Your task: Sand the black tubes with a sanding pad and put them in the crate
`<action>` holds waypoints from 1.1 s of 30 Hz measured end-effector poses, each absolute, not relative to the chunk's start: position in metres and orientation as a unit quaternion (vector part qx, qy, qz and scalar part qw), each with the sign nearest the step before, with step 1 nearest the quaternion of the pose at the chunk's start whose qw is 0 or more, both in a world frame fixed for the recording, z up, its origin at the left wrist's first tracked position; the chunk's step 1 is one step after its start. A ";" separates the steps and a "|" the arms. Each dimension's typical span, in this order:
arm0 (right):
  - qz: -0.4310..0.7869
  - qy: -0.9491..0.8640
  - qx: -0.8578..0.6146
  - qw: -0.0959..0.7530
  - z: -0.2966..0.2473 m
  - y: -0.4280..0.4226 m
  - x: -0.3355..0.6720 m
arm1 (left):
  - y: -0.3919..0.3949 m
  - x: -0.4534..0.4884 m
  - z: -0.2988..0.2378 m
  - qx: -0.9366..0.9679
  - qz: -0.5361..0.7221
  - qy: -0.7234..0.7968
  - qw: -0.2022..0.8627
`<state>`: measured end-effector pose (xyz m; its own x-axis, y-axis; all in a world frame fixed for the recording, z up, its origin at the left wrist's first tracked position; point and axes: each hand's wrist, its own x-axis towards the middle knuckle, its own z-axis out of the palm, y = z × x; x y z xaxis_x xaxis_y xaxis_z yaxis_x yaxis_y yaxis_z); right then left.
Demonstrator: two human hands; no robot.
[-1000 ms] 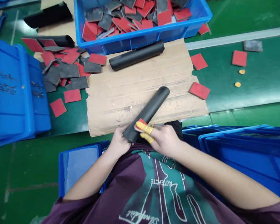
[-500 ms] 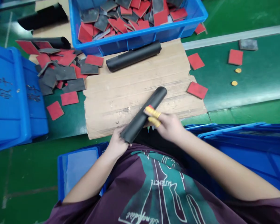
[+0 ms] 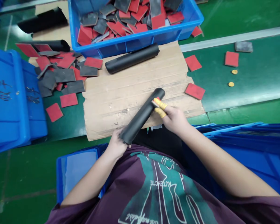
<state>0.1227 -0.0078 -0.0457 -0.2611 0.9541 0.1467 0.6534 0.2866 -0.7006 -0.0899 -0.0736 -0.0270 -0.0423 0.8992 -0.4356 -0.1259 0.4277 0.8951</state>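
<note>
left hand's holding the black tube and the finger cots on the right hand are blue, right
No, the finger cots on the right hand are yellow, as the head view shows; the left hand does hold the black tube.

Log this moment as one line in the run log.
left hand: holds black cylindrical tube | right hand: yellow finger cots, small red pad at tube | beneath: brown corrugated cardboard sheet

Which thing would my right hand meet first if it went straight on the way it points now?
Most likely the black tube. The right hand points up and left, and the small pad pinched in its yellow finger cots sits right beside the tube's upper end, though depth is hard to judge here.
</note>
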 end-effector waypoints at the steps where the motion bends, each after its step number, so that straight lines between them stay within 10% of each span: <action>1: 0.264 -0.742 -0.539 0.298 -0.045 -0.009 0.120 | -0.074 -0.089 -0.027 0.326 0.423 0.587 0.608; 7: 0.239 -0.865 -0.378 0.226 -0.034 -0.045 0.091 | -0.077 -0.088 -0.033 0.314 0.425 0.594 0.607; 13: 0.226 -0.734 -0.580 0.274 -0.037 -0.003 0.113 | -0.077 -0.096 -0.030 0.344 0.403 0.598 0.601; 33: 0.225 -0.746 -0.575 0.250 -0.038 -0.009 0.113 | -0.080 -0.085 -0.028 0.225 0.418 0.597 0.647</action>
